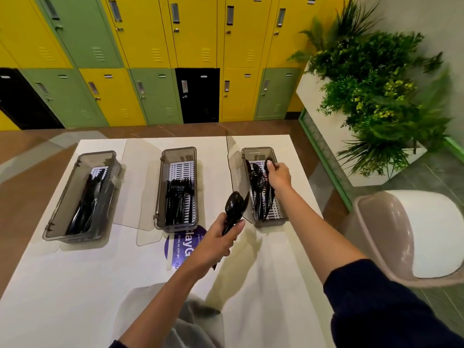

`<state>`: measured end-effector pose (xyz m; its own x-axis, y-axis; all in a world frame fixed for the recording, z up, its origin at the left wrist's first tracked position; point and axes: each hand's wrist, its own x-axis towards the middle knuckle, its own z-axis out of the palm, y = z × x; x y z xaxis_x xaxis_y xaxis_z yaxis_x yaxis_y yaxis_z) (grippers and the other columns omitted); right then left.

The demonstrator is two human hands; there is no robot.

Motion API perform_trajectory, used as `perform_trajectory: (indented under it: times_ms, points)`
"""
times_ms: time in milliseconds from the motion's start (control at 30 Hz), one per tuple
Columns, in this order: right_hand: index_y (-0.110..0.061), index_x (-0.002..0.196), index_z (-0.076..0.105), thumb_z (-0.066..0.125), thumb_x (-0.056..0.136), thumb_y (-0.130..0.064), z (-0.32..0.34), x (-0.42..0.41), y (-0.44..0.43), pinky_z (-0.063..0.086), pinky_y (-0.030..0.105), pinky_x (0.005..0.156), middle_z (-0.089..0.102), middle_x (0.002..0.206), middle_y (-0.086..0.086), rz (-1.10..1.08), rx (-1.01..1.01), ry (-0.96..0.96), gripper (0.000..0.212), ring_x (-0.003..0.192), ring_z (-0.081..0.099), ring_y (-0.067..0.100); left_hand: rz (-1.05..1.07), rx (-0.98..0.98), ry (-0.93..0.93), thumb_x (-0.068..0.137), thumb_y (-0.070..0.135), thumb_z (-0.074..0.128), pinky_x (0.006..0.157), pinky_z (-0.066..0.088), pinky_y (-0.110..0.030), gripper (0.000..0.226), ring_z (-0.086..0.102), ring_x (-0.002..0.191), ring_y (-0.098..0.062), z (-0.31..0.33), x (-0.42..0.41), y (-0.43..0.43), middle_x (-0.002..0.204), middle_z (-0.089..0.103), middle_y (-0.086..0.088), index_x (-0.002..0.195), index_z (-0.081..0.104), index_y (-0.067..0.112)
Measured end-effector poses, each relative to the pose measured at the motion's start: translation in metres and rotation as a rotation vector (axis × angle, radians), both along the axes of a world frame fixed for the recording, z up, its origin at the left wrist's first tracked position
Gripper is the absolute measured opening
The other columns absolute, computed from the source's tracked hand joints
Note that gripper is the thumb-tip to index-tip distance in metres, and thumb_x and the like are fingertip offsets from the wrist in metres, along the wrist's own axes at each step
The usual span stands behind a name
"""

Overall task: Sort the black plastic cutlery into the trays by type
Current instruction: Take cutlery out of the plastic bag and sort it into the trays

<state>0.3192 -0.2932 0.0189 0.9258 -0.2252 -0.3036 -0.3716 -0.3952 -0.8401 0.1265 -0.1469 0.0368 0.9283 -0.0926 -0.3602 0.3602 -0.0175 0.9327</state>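
Reaching to 1 o'clock, the right hand [277,175] pinches one spoon [267,160] over the right tray [270,223], where other spoons lie, so prob. a drop by type. The left hand [221,238], near centre, grips a spoon bundle [233,204], kept close as supply. Forks tray [175,226] sits at 12, knives tray [72,238] at 10 on the tabletop [75,285].

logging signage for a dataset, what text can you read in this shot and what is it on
"Clean as you go": small white line on the purple sticker on the white table, running sideways.
"layG": big letters on that sticker, cut off by the middle tray and the left hand.
Smaller print near the sticker's far edge: too small to read.
Locker label plates: blurred, unreadable.
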Motion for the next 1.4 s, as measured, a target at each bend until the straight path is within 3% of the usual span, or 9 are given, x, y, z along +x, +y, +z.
perform_trajectory:
  times_ms: [100, 200, 333, 467, 600, 700, 800, 1000, 1400]
  points:
    - [-0.006, 0.130, 0.051, 0.042, 0.099, -0.040, -0.001, 0.000, 0.000, 0.043, 0.032, 0.096, 0.056, 0.130, 0.011, 0.088, 0.039, 0.013, 0.047, 0.118, 0.054, 0.027, -0.006, 0.092, -0.015, 0.097, 0.031, 0.050, 0.054, 0.035, -0.021, 0.020, 0.037, 0.060, -0.008, -0.003, 0.001, -0.009, 0.071, 0.043, 0.007, 0.114, 0.048, 0.020]
    - [-0.009, 0.134, 0.049, 0.043, 0.099, -0.039, 0.003, -0.013, -0.004, 0.037, 0.031, 0.099, 0.051, 0.138, 0.007, 0.175, 0.063, 0.009, 0.046, 0.128, 0.047, 0.025, 0.010, 0.165, -0.021, 0.098, 0.030, 0.048, 0.057, 0.037, -0.024, 0.017, 0.039, 0.060, -0.010, -0.005, 0.001, -0.018, 0.075, 0.046, 0.004, 0.109, 0.045, 0.018]
    - [-0.013, 0.128, 0.054, 0.043, 0.097, -0.047, 0.015, -0.052, -0.012, 0.045, 0.029, 0.095, 0.059, 0.128, 0.004, 0.176, 0.196, -0.057, 0.047, 0.116, 0.056, 0.017, 0.057, 0.265, -0.019, 0.098, 0.031, 0.046, 0.056, 0.037, -0.029, 0.021, 0.040, 0.058, -0.013, -0.008, 0.004, -0.029, 0.075, 0.048, -0.001, 0.107, 0.041, 0.013]
    - [-0.018, 0.124, 0.059, 0.048, 0.084, -0.063, 0.028, -0.105, -0.021, 0.055, 0.029, 0.087, 0.067, 0.115, 0.003, 0.315, 0.441, 0.046, 0.062, 0.102, 0.066, 0.015, 0.076, 0.283, -0.020, 0.099, 0.027, 0.045, 0.049, 0.034, -0.023, 0.017, 0.040, 0.052, -0.010, -0.006, 0.004, -0.044, 0.068, 0.045, 0.004, 0.105, 0.037, 0.013]
    - [-0.016, 0.126, 0.058, 0.061, 0.090, -0.032, 0.023, -0.138, -0.026, 0.054, 0.020, 0.079, 0.068, 0.114, 0.004, 0.398, 0.539, 0.074, 0.040, 0.102, 0.067, 0.012, 0.043, 0.287, -0.018, 0.099, 0.028, 0.046, 0.052, 0.038, -0.023, 0.022, 0.047, 0.059, -0.008, -0.005, 0.001, -0.052, 0.082, 0.053, 0.004, 0.113, 0.037, 0.014]
    - [-0.016, 0.124, 0.060, 0.059, 0.093, -0.017, 0.018, -0.143, -0.030, 0.054, 0.020, 0.084, 0.068, 0.117, 0.006, 0.370, 0.542, 0.051, 0.031, 0.109, 0.065, 0.014, 0.018, 0.189, 0.013, 0.097, 0.030, 0.049, 0.052, 0.041, -0.023, 0.027, 0.047, 0.060, -0.011, -0.002, -0.003, -0.057, 0.084, 0.051, 0.002, 0.117, 0.038, 0.015]
    - [-0.014, 0.123, 0.060, 0.058, 0.093, -0.012, 0.018, -0.145, -0.035, 0.053, 0.020, 0.086, 0.068, 0.115, 0.008, 0.361, 0.541, 0.058, 0.030, 0.107, 0.065, 0.015, 0.017, 0.069, 0.048, 0.095, 0.031, 0.054, 0.059, 0.043, -0.029, 0.029, 0.044, 0.061, -0.012, -0.001, -0.008, -0.058, 0.080, 0.047, 0.000, 0.114, 0.040, 0.014]
    - [-0.015, 0.112, 0.064, 0.065, 0.087, -0.009, 0.022, -0.148, -0.042, 0.053, 0.036, 0.094, 0.070, 0.106, 0.011, 0.282, 0.615, 0.041, 0.025, 0.100, 0.068, 0.022, 0.045, -0.069, 0.046, 0.098, 0.031, 0.048, 0.059, 0.044, -0.024, 0.027, 0.048, 0.063, -0.010, 0.004, -0.014, -0.059, 0.084, 0.051, -0.002, 0.117, 0.044, 0.012]
    - [-0.006, 0.123, 0.058, 0.038, 0.101, -0.005, 0.035, -0.152, -0.057, 0.054, 0.024, 0.083, 0.064, 0.114, 0.012, 0.317, 0.644, 0.117, 0.030, 0.100, 0.064, 0.018, 0.122, -0.215, 0.089, 0.098, 0.021, 0.048, 0.050, 0.044, -0.023, 0.023, 0.060, 0.059, -0.010, 0.012, -0.014, -0.065, 0.080, 0.062, -0.003, 0.120, 0.053, 0.015]
